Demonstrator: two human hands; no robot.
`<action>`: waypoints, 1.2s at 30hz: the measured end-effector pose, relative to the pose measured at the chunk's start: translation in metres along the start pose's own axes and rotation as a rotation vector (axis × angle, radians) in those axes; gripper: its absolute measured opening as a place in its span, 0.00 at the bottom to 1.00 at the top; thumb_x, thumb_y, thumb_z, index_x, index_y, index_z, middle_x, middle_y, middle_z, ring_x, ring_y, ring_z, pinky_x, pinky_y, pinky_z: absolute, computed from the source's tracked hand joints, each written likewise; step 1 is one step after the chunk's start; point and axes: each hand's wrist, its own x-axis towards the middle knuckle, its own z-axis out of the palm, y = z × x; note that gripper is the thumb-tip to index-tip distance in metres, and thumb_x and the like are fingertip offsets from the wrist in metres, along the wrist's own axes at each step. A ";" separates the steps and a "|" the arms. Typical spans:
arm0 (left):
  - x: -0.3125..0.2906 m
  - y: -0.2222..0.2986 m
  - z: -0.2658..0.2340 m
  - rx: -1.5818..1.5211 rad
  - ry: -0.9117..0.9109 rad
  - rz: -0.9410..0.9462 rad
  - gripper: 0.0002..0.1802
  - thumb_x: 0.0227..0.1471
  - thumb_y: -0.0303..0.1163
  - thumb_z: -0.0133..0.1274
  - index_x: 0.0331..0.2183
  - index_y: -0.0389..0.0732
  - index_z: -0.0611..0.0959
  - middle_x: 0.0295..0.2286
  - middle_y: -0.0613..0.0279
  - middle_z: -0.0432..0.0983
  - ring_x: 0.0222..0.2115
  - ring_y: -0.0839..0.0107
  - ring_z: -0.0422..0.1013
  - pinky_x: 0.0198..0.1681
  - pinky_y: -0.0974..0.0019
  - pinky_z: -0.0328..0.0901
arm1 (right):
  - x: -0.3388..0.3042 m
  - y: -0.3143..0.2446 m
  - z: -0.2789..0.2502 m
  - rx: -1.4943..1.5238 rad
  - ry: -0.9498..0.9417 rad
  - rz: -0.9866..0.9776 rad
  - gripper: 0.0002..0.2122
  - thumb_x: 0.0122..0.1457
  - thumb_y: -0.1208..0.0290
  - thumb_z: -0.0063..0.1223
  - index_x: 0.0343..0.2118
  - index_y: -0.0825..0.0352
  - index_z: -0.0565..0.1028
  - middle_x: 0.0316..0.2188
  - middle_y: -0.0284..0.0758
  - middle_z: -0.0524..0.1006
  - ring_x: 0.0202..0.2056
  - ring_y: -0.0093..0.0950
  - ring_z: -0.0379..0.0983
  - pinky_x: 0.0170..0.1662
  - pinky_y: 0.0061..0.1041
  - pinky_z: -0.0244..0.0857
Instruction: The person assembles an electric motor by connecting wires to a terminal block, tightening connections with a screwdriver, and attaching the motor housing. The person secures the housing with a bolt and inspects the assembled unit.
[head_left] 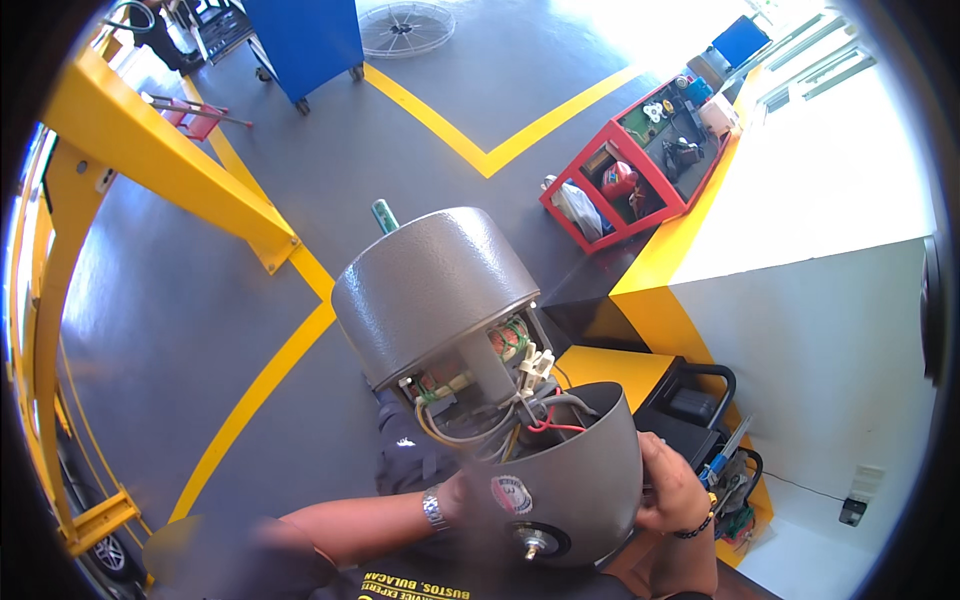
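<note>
A large grey motor [435, 285] with a rounded metal drum and a short shaft [383, 216] stands tilted before me. Below its open end, copper windings [508, 340] show, along with white connectors [535, 368] and several wires. Some wires run into a bowl-shaped grey cover [575, 470], which sits apart from the drum and bears a round sticker and a switch knob [532, 545]. My right hand [672, 487] grips the cover's right side, fingers curled on it. Against the cover's left side is my left hand [456, 497]; its fingers are hidden behind the cover.
A red tool cart [652, 222] stands ahead on the right, and a black-and-yellow cart [625, 372] lies close at right beside the wall. Yellow lift arms [170, 160] reach in from the left. Farther off are a blue cabinet [305, 45], a round fan guard [408, 32] and another person [165, 35].
</note>
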 end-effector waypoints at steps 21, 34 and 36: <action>-0.009 0.029 -0.028 -0.028 -0.005 -0.148 0.48 0.45 0.36 0.69 0.63 0.37 0.63 0.57 0.52 0.67 0.56 0.59 0.67 0.55 0.54 0.66 | 0.024 -0.001 0.006 -0.276 0.146 -0.052 0.35 0.33 0.66 0.71 0.51 0.66 0.74 0.31 0.36 0.74 0.28 0.35 0.72 0.33 0.31 0.67; -0.064 0.142 -0.058 0.594 0.857 0.413 0.19 0.61 0.43 0.49 0.43 0.36 0.77 0.33 0.60 0.74 0.32 0.72 0.69 0.35 0.69 0.65 | 0.012 0.023 0.036 0.281 0.109 0.143 0.39 0.34 0.70 0.76 0.53 0.65 0.68 0.43 0.43 0.80 0.44 0.40 0.80 0.49 0.30 0.72; -0.035 0.199 -0.055 0.781 0.808 0.571 0.18 0.66 0.41 0.44 0.42 0.35 0.79 0.31 0.58 0.76 0.29 0.73 0.71 0.33 0.72 0.66 | 0.015 0.024 0.039 0.310 0.119 0.131 0.38 0.34 0.70 0.76 0.53 0.66 0.69 0.43 0.43 0.80 0.44 0.39 0.80 0.49 0.29 0.72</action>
